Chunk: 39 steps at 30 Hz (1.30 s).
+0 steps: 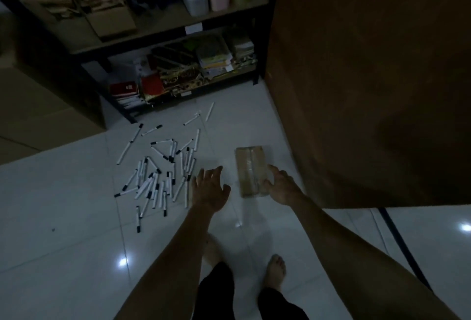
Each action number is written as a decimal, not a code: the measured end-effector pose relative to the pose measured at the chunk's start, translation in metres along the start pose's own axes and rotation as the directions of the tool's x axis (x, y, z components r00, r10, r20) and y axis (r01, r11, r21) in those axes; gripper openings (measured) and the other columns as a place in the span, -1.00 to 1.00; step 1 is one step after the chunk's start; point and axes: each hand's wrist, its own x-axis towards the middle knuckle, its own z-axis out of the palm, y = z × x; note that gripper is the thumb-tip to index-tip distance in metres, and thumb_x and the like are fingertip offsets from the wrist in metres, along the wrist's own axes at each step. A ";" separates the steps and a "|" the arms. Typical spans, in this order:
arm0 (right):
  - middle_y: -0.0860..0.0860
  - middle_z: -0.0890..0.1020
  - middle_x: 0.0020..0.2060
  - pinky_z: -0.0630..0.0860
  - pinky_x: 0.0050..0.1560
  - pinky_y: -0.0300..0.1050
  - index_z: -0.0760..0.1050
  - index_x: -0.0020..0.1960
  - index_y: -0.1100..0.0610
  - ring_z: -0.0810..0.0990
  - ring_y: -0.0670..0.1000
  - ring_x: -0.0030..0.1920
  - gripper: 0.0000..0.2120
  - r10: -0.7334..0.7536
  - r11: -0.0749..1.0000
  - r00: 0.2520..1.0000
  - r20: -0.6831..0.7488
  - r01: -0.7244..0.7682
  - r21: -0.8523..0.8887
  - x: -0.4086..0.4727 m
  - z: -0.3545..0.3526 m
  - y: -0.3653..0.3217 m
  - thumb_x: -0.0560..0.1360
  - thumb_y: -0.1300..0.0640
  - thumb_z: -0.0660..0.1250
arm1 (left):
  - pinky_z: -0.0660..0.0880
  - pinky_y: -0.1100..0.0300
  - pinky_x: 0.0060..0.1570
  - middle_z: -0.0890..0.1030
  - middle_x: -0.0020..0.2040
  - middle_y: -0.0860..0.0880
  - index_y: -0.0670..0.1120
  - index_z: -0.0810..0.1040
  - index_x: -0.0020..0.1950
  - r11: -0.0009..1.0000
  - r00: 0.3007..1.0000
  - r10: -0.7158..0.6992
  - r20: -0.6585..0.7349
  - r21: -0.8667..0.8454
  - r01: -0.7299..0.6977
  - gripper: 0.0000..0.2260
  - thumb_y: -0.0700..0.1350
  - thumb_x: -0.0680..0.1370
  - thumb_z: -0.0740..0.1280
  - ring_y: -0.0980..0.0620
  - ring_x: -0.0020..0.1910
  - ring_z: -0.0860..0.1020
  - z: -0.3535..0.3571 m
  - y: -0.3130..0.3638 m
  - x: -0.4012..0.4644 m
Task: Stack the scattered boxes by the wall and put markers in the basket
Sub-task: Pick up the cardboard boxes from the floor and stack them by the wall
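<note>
A small taped cardboard box point(251, 169) lies flat on the white tiled floor. My right hand point(281, 187) rests against its near right edge, fingers curled on the side. My left hand point(210, 188) hovers open just left of the box, not touching it. Several white markers point(160, 174) with black caps lie scattered in a loose pile on the floor to the left of my hands. No basket is in view.
A very large brown cardboard box point(369, 77) fills the right side. A dark metal shelf point(178, 31) with books, papers and tubs stands at the back. More big boxes point(38, 105) sit at the left. My bare feet point(276, 272) stand below.
</note>
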 end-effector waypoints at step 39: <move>-0.24 0.41 0.38 0.33 0.00 -0.59 0.20 0.54 -0.17 0.44 -0.34 0.21 -0.47 -0.185 0.608 0.905 -0.383 0.412 0.679 0.507 0.241 0.234 0.60 -0.12 0.25 | 0.32 0.11 0.34 0.17 0.58 0.03 0.21 -0.10 0.58 0.642 0.918 -0.099 -0.385 -0.729 -0.237 -0.30 0.18 0.58 0.26 0.01 0.45 0.31 0.449 -0.050 0.416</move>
